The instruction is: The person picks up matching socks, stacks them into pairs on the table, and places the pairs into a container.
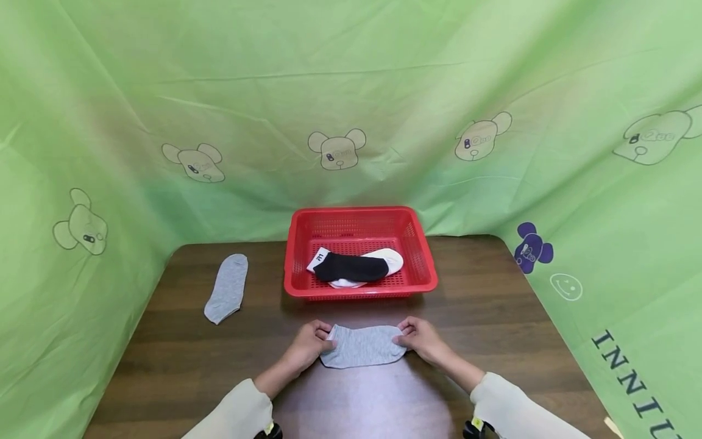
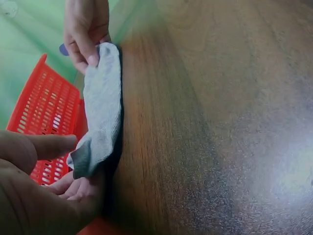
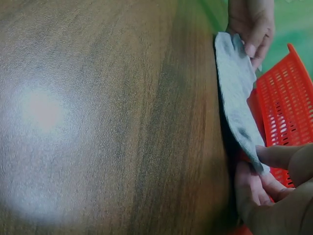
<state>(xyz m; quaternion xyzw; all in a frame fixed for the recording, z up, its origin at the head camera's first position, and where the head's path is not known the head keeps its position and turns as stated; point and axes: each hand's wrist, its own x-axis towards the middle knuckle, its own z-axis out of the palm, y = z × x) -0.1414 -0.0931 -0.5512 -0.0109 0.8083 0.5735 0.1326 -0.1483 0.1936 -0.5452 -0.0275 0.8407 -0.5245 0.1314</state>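
A light grey ankle sock (image 1: 363,346) is stretched lengthwise between the two hands, close over the table in front of the basket. At its opening end, the left hand (image 1: 308,347) pinches the cuff, thumb on top and fingers underneath. The toe end is pinched by the right hand (image 1: 423,340) in the same way. In the left wrist view the sock (image 2: 102,98) runs away from the near hand, its cuff folded slightly open. Seen from the right wrist, the thumb (image 3: 279,155) presses the toe of the sock (image 3: 237,93) against the fingers below.
Behind the hands stands a red perforated basket (image 1: 359,294). Inside it lie a black sock (image 1: 353,267) and white socks (image 1: 390,259). Another grey sock (image 1: 227,288) lies flat on the wooden table (image 1: 181,366) at the left. Green printed cloth (image 1: 340,73) surrounds the table's back and sides.
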